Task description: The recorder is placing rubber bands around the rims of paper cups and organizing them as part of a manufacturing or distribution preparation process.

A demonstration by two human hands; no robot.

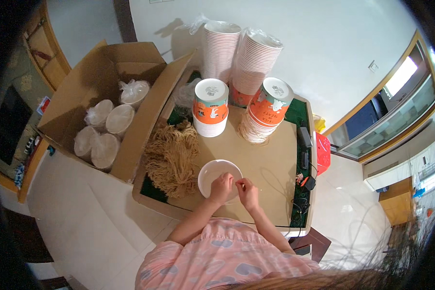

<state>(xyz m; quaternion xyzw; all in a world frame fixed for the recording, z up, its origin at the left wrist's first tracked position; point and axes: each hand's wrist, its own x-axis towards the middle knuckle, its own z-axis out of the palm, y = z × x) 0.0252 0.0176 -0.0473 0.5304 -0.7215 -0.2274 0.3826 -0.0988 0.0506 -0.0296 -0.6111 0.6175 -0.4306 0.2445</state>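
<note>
A white paper bucket stands at the table's near edge, its round mouth facing up. My left hand is closed over the bucket's right side, fingertips pinched. Right beside it, my right hand pinches at the bucket's right rim. Whatever lies between the fingertips is too small to make out. To the left of the bucket is a big tangled heap of tan cords. Behind it, upside-down printed orange buckets stand in a short stack. A second upside-down stack, to the right, has pale cord loops around its lower part.
Two tall stacks of white buckets, a left one and a right one, rise at the table's back in clear plastic. An open cardboard box on the left holds several bagged bucket stacks. Black cables and adapters line the right edge.
</note>
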